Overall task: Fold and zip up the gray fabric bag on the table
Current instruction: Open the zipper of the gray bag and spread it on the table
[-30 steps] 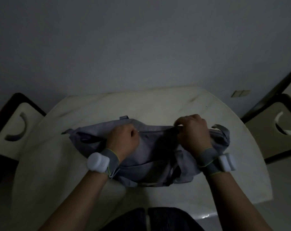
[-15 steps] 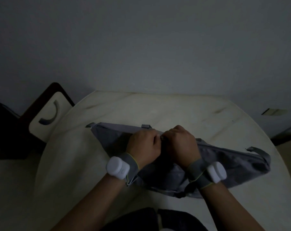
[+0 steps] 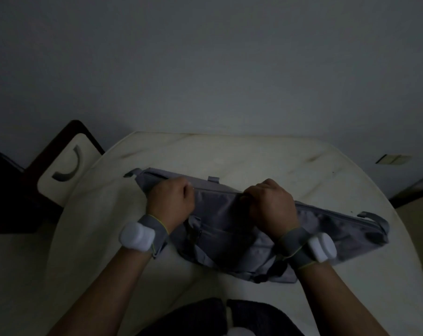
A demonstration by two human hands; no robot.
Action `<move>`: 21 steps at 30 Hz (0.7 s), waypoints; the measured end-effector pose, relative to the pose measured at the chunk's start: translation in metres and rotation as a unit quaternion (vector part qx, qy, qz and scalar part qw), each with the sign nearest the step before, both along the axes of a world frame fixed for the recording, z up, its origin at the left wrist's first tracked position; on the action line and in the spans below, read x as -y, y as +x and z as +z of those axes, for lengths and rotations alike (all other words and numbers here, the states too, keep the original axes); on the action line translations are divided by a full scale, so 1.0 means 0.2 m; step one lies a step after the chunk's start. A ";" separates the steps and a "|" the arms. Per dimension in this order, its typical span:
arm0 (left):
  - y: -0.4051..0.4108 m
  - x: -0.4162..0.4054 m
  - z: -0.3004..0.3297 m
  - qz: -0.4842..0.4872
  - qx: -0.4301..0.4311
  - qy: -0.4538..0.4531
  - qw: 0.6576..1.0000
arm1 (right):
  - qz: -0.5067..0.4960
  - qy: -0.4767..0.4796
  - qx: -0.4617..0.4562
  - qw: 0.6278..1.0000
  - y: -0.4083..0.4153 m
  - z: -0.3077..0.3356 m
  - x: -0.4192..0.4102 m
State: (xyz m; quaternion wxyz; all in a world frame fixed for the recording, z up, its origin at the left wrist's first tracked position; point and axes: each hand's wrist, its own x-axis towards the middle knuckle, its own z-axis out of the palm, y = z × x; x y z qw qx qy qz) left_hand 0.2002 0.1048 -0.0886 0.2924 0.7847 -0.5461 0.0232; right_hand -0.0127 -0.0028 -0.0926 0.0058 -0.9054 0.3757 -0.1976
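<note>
My two forearms reach in from the near edge of the tabletop, angled toward each other, each wrist wrapped in a gray band with a white sensor on it. The left hand (image 3: 170, 204) sits knuckles-up over the bag's left part; the right hand (image 3: 271, 207) sits knuckles-up near its middle, the two hands apart with a stretch of fabric between them.

The table (image 3: 254, 154) is pale, rounded at its corners, with faint dark marks near its far edge. The bag (image 3: 225, 229) lies flat across the middle of the tabletop, slanting from the far left toward the near right, a small strap loop at each end and a tab on its far edge. A chair (image 3: 62, 166) with a pale seat and dark frame stands just off the table's left corner. Behind is a plain gray wall with a switch plate (image 3: 393, 159) low at the right.

Both hands are fisted. The left pinches the bag's top seam; the right grips that same seam farther along. I cannot make out the zipper pull in the dim light.
</note>
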 end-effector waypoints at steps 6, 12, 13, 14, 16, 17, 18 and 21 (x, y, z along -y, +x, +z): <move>0.16 -0.05 -0.02 0.064 0.040 0.040 0.996 | -0.004 0.007 -0.007 1.000 0.03 0.00 0.02; 0.33 -0.06 0.03 0.110 0.091 0.076 0.987 | -0.016 -0.001 0.003 1.000 -0.01 0.00 0.05; 0.37 -0.06 0.05 0.127 0.083 0.076 0.986 | -0.019 -0.001 0.003 1.000 0.00 0.01 0.05; 0.41 -0.05 0.06 0.145 0.075 0.078 0.984 | -0.023 0.000 0.002 1.000 0.00 0.01 0.06; 0.43 -0.03 0.06 0.170 0.065 0.088 0.979 | -0.031 0.007 -0.012 0.999 0.01 0.01 0.07; 0.41 -0.01 0.06 0.177 0.066 0.093 0.978 | -0.037 0.013 -0.020 0.999 0.01 0.02 0.08; 0.38 0.00 0.05 0.179 0.068 0.096 0.977 | -0.044 0.020 -0.025 0.999 0.01 0.02 0.09; 0.18 0.04 -0.03 0.123 0.065 0.112 0.984 | -0.078 0.057 -0.030 0.995 0.00 0.04 0.14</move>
